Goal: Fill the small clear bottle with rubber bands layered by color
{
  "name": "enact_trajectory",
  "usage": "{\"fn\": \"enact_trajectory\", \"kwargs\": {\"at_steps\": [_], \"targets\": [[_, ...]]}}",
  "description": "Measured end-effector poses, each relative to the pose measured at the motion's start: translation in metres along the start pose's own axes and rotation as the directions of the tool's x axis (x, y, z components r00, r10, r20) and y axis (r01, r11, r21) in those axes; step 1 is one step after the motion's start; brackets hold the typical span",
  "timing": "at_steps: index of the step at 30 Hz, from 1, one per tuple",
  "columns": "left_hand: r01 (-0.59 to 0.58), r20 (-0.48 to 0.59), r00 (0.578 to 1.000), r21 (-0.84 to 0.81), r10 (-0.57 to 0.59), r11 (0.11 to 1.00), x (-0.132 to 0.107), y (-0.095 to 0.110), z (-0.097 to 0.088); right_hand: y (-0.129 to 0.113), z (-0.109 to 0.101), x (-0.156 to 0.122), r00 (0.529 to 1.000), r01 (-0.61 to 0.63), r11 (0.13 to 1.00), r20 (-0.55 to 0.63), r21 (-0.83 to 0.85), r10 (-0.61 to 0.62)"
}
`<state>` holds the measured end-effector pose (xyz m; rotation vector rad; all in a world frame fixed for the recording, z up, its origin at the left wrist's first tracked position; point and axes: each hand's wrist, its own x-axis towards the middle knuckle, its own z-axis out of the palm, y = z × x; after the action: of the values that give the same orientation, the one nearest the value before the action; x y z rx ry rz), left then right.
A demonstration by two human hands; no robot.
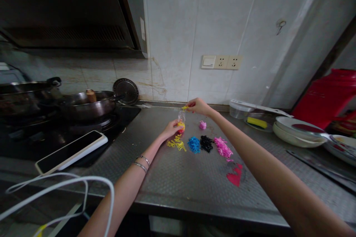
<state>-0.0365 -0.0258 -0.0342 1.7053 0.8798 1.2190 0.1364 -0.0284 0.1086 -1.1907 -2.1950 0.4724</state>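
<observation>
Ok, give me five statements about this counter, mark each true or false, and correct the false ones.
1. The left hand holds a clear plastic bottle. True.
2. The right hand pinches a blue strand. False: it pinches a yellow strand at the bottle's mouth.
3. Metal bangles circle the left wrist. True.
4. The black pile lies between the blue pile and the pink pile. True.
5. A smartphone rests on the stacked plates. False: the smartphone lies on the black hob.

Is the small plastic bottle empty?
Not empty: the clear plastic bottle, held by the left hand, has yellow and red material in its lower part; its upper part looks bare.
</observation>
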Motion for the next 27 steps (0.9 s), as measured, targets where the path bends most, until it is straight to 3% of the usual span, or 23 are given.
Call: {"fn": "enact_trajectory", "kwargs": {"at_steps": [6,13,22,27], "targets": [[-0.024,0.016,1.000,0.001,0.024,1.000,0.002,-0.004,0.000,-0.011,0.000,0.007,0.996,0.075,0.980,0.071,-0.186,-0.062],[-0.027,0.020,0.999,0.001,0.027,1.000,0.004,-0.012,-0.001,-0.012,0.002,0.018,0.981,0.101,0.927,0.194,-0.362,-0.031],[-0.049,0.061,0.997,-0.006,0.049,0.999,0.002,-0.007,-0.001,-0.016,0.006,0.025,0.969,0.183,0.890,0.227,-0.417,-0.093],[-0.018,0.018,1.000,-0.020,0.018,1.000,0.002,-0.008,-0.001,-0.017,0.005,0.024,0.964,0.207,0.907,0.232,-0.366,-0.127]]}}
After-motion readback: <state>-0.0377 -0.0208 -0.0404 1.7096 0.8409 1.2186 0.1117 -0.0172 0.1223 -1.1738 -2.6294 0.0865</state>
